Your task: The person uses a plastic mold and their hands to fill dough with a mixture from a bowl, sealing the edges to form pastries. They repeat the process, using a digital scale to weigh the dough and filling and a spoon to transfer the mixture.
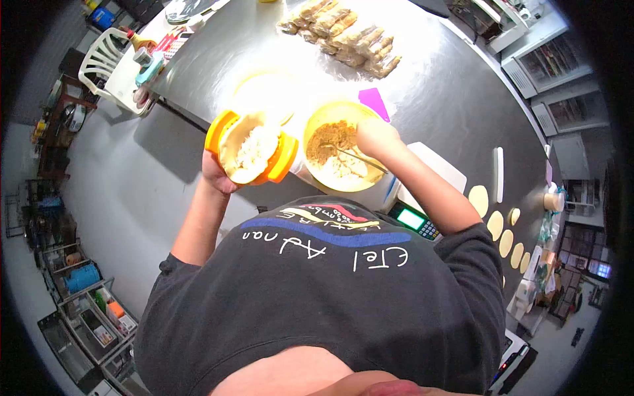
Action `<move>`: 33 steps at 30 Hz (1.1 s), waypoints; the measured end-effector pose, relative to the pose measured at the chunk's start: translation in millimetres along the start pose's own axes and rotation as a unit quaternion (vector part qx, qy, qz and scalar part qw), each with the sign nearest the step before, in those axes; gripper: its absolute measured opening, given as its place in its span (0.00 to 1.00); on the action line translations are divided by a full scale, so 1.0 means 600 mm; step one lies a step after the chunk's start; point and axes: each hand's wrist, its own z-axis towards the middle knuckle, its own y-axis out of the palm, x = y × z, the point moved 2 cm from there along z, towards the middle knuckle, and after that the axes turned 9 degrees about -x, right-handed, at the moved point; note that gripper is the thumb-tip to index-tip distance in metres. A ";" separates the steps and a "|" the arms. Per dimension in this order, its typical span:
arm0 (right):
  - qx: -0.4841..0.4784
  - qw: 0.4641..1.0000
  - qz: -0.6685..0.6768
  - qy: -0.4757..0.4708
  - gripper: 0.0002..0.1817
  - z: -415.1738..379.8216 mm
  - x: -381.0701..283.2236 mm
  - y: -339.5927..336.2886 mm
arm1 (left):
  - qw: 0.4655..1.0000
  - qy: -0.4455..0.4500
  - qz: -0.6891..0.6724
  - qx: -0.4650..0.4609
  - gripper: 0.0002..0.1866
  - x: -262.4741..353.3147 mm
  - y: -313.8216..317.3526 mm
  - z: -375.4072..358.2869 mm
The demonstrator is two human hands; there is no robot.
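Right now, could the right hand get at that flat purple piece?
Probably yes: the flat purple piece lies just beyond the right hand, beside the bowl, with nothing seen on top. Whether the hand's fingers are free, I can't tell.

Left of the yellow bowl (315, 177) of crumbly brown and whitish filling (333, 135), an open orange mould (285, 160) slants, its pale dough (231, 146) bearing whitish crumbs (255, 152).
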 end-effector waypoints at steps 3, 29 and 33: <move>0.394 0.884 0.027 -0.248 0.23 -0.101 -0.020 -0.030 | 0.999 -0.026 0.012 0.019 0.29 0.036 0.003 0.010; 0.930 0.150 -0.120 -0.314 0.09 -0.813 0.214 0.370 | 0.811 -0.583 -0.018 -0.055 0.29 -0.624 0.164 0.231; 0.937 0.201 -0.155 -0.240 0.11 -0.913 0.217 0.480 | 0.755 -0.641 -0.077 -0.117 0.29 -0.776 0.229 0.186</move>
